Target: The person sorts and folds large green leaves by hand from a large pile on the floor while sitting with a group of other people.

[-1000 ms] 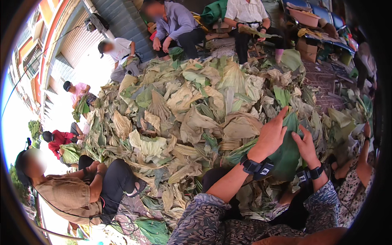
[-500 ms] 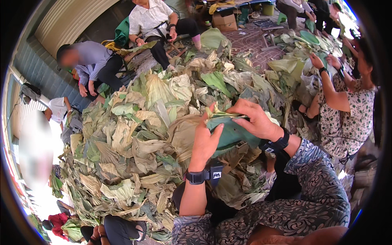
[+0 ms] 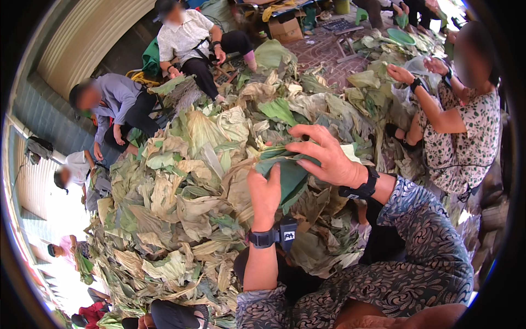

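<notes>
A large dark green leaf [image 3: 285, 180], folded over on itself, is held up in front of me above a leaf heap. My left hand [image 3: 264, 193] grips its left side, thumb pressed on the near face and the other fingers hidden behind. At the upper right edge is my right hand [image 3: 329, 156], its thumb and index finger on either side of the leaf and the other fingers spread. Pale yellowish leaf edges [image 3: 268, 147] stick out at the top between the hands. The heap [image 3: 181, 192] beneath is made of crumpled dry leaves, tan and grey-green.
Several people sit around the heap, among them a person in a pale shirt [image 3: 189, 38] and one in a leaf-print outfit [image 3: 466, 131] at right. A cardboard box [image 3: 286, 28], a small folding stool [image 3: 341, 33] and a green basin [image 3: 401, 37] stand farther back.
My right hand has loosened from a tight pinch, its fingers now more spread along the leaf's edge. Both hands and the leaf have shifted slightly left. The person at right has lowered their hands.
</notes>
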The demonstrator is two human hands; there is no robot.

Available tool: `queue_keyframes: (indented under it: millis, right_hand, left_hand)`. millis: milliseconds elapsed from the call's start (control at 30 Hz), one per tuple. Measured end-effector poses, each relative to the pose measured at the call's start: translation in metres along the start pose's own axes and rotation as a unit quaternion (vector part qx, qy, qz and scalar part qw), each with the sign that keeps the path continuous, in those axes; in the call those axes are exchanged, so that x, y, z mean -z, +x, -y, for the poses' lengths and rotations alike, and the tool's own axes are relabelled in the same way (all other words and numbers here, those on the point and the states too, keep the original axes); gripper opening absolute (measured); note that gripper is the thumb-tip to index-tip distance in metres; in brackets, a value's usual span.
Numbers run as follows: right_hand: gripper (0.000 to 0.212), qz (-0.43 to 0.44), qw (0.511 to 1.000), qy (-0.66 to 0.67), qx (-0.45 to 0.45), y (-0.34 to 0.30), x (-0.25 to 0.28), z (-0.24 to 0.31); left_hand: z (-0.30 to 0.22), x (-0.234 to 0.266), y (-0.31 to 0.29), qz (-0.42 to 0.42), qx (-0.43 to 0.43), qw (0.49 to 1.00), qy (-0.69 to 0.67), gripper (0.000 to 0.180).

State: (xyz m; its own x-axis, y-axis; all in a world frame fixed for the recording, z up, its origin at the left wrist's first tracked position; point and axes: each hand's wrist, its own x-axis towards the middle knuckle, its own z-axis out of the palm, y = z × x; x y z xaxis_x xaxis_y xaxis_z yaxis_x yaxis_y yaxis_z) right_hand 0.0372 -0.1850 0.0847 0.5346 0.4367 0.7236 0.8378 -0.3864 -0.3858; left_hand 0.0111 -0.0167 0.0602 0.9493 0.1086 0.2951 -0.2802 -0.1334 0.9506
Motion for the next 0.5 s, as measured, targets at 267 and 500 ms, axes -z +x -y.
queue_keyframes:
  millis: [267, 500]
  right_hand:
    - [0.025, 0.001, 0.999, -0.026, 0.029, 0.0, -0.006, -0.003]
    - [0.024, -0.028, 0.999, 0.016, 0.009, 0.001, -0.015, 0.002]
  left_hand:
    - [0.015, 0.0, -0.002, -0.028, 0.054, 0.994, 0.087, 0.017]
    - [0.005, -0.007, -0.003, -0.069, -0.008, 0.997, 0.033, 0.02]
